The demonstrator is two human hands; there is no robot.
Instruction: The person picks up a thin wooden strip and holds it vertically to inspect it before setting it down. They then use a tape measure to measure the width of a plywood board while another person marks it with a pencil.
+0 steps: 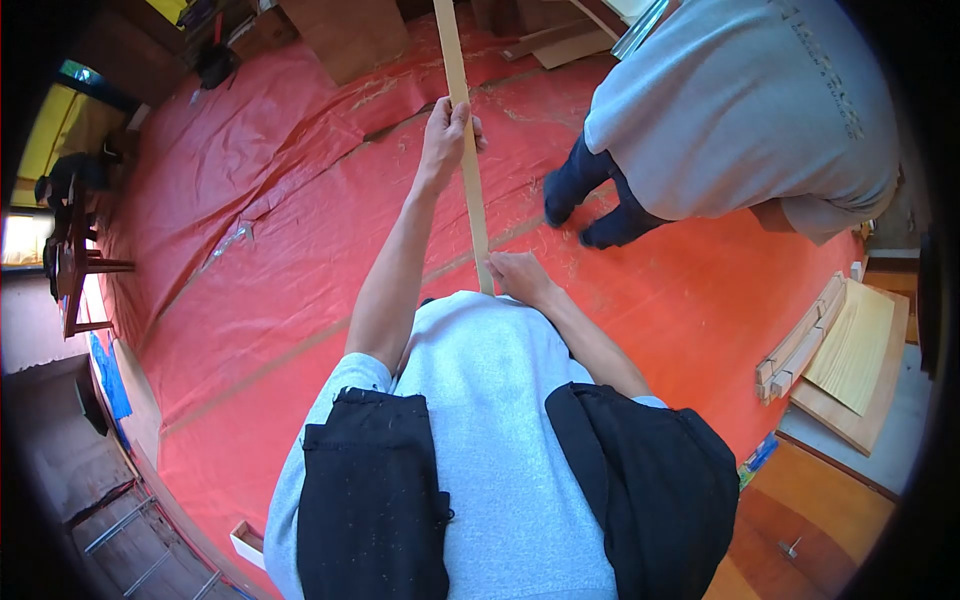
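Observation:
A long, narrow strip of pale wood [473,195] runs from my waist up past the top edge of the view. My left hand [446,145] is wrapped round it well out in front of me, with the arm stretched. Close to my body, my right hand [518,276] pinches the strip near its lower end. That end meets my grey shirt, so its very tip is hidden.
A red sheet [290,290] with creases and wood shavings covers the floor. Another person [740,110] in a grey shirt stands bent over at right. Stacked boards [850,345] lie at far right, a wooden stool [85,265] stands at left, and cardboard [350,40] is at the back.

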